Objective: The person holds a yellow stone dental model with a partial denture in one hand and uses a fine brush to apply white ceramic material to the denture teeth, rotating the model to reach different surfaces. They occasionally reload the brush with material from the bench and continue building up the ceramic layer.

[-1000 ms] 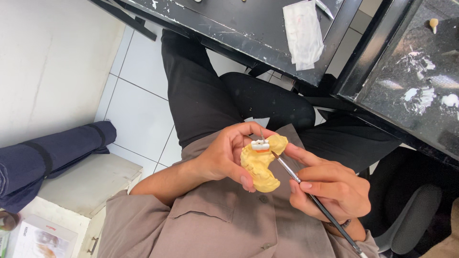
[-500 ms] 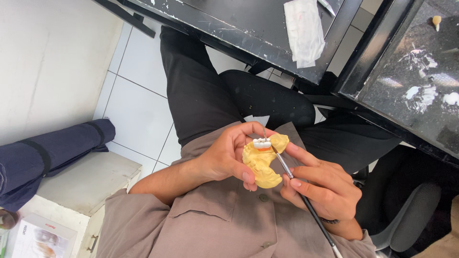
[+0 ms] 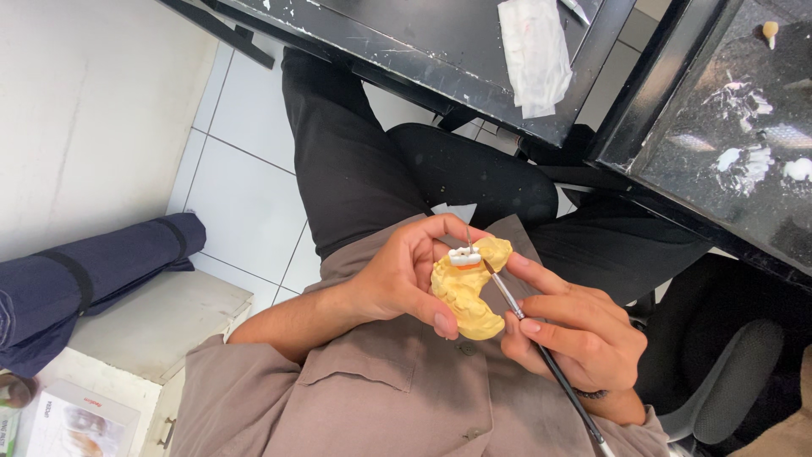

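Your left hand [image 3: 397, 283] cups a yellow plaster dental cast [image 3: 465, 292] over your lap, fingers curled around its back and thumb pressed on its lower edge. A small white tooth piece [image 3: 464, 256] sits on the cast's top (on an orange base). Your right hand [image 3: 575, 338] pinches a thin dark-handled brush [image 3: 541, 351] like a pen, its tip touching just beside the white piece. A crumpled white tissue [image 3: 534, 52] lies on the black surface [image 3: 406, 34] beyond your knees.

White tissue [image 3: 534, 52] on black table [image 3: 406, 42]
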